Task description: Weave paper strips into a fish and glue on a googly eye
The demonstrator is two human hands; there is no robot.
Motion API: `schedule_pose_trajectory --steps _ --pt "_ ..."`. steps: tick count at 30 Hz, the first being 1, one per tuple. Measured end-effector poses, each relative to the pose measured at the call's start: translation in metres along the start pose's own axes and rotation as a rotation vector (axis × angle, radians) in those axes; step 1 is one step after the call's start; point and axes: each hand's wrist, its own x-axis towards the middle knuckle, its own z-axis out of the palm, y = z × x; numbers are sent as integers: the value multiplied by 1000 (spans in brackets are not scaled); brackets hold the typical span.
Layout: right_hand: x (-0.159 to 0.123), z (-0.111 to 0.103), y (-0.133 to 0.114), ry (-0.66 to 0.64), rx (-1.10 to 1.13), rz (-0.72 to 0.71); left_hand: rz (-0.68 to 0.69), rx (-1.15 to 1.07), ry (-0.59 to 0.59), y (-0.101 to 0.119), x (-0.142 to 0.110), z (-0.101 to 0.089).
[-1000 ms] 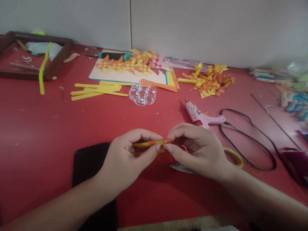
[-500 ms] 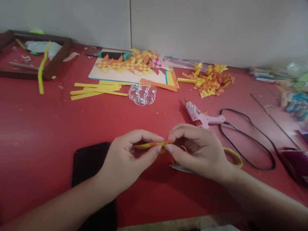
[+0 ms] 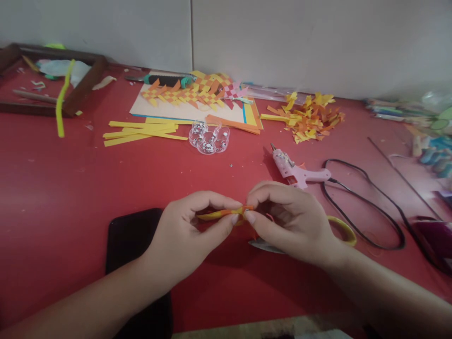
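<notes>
Between my two hands is a small woven paper fish (image 3: 222, 213) in orange and yellow, seen nearly edge-on. My left hand (image 3: 190, 230) pinches it with thumb and fingers. My right hand (image 3: 291, 216) grips its right end, where a small googly eye (image 3: 246, 211) shows by the thumb tip. Under my right hand lies a pair of scissors (image 3: 341, 230) with a yellow handle, partly covered. A black phone-like slab (image 3: 132, 240) rests beneath my left wrist. One loose googly eye (image 3: 230, 165) lies on the red table (image 3: 212, 292) beyond my hands.
A pink glue gun (image 3: 300, 174) with a black cord lies behind my right hand. Farther back are a clear case of googly eyes (image 3: 209, 137), yellow paper strips (image 3: 141, 133), woven paper fish (image 3: 187, 96) on sheets, and paper scraps (image 3: 314, 117). A brown frame (image 3: 86, 84) stands at left.
Almost nothing differs. Both hands keep the same pinch on the paper fish, with only a tiny shift to the right.
</notes>
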Motion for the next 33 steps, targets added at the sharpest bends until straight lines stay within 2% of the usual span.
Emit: schedule_pose_trajectory --steps 7,11,15,20,25,30,33 --pt "-1 -2 2 -13 -46 -29 -34 -74 3 -2 3 1" --pt "-2 -3 5 79 -158 -140 -72 -118 38 -1 5 1" --pt "0 -1 4 96 -347 -234 -55 -22 26 -2 2 0" --pt "3 3 0 52 -393 -298 -19 136 -21 -7 -2 -1" --pt "3 -1 2 24 -360 -223 -1 157 -37 -7 0 -1" --pt "3 -15 15 220 -280 -27 -68 81 -34 -5 2 0" --pt "4 -20 20 261 -204 75 -134 13 -29 -5 4 -1"
